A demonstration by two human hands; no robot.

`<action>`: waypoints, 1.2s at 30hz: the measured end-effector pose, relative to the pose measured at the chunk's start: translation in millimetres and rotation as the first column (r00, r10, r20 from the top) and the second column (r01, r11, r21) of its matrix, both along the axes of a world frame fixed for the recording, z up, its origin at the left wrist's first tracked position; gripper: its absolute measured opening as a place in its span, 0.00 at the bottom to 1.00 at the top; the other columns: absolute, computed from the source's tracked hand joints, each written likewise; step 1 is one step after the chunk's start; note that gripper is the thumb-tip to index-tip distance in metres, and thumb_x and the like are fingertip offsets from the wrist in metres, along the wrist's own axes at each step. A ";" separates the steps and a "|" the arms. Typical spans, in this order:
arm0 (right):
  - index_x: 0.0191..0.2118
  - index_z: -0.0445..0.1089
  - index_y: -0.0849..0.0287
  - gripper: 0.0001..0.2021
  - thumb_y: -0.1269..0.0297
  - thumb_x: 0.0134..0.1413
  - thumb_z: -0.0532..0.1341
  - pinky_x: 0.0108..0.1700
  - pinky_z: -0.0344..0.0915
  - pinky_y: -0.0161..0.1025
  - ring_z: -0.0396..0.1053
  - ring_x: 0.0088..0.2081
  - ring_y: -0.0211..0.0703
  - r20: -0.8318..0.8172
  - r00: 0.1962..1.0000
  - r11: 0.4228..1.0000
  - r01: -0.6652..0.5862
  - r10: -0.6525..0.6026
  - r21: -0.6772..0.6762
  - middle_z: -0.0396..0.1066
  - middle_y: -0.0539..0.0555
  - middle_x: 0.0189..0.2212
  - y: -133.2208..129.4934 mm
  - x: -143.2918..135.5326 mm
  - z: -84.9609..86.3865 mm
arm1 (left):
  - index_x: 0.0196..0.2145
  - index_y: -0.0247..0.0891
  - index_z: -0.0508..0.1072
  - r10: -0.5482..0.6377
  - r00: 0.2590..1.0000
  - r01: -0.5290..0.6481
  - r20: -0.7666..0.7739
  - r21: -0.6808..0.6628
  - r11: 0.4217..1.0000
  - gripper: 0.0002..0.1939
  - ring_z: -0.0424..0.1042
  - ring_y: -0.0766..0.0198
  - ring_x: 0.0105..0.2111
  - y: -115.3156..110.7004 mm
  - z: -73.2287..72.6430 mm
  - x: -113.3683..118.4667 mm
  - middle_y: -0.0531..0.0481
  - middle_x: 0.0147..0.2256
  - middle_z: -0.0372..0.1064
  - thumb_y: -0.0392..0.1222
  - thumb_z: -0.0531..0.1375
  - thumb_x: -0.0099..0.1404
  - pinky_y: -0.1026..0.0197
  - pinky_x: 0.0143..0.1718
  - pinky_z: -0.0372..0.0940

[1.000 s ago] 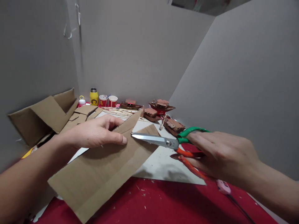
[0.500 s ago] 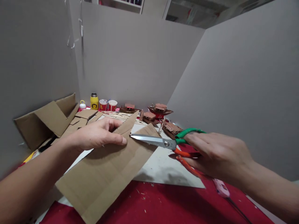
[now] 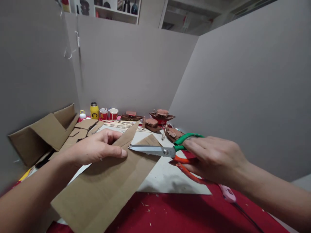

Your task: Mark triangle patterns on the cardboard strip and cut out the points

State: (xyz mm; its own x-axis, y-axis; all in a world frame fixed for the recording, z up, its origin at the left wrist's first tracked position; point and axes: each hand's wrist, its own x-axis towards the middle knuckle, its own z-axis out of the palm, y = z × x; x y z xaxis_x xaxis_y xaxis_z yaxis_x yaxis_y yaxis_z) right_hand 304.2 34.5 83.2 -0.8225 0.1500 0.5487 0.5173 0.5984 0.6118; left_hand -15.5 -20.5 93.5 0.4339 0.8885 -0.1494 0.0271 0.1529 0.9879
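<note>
Left hand (image 3: 97, 149): grip pinched cardboard sheet (image 3: 104, 187), thumb on top; right hand (image 3: 216, 158): grip curled round handles of scissors (image 3: 166, 151), blade over sheet

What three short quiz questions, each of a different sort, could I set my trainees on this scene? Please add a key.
1. Multiple choice: What does the right hand hold?
a) a paintbrush
b) scissors
c) a stapler

2. True or false: In the picture, the yellow bottle stands to the left of the two red-and-white cups beside it.

3. Fill the gap: The left hand grips a piece of brown ____, with its thumb on top.

Key: 1 b; 2 true; 3 cardboard.
</note>
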 end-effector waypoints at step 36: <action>0.27 0.64 0.56 0.20 0.44 0.57 0.60 0.19 0.51 0.33 0.54 0.17 0.35 -0.588 0.661 0.071 -0.634 -0.466 -0.770 0.56 0.44 0.16 -9.8 -47.3 -69.6 | 0.37 0.40 0.81 0.695 0.719 -0.190 -0.019 0.956 0.222 0.10 0.75 0.55 0.37 29.7 -21.9 -9.0 0.46 0.35 0.79 0.35 0.60 0.62 0.53 0.42 0.68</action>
State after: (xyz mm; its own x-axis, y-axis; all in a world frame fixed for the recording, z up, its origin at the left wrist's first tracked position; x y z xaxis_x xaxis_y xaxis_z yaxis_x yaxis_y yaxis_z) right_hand 257.0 24.7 13.5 -0.4192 0.8778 0.2319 0.2077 0.3414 -0.9167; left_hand -24.5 9.2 71.6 0.0428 0.6013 0.7979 0.6512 -0.6224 0.4342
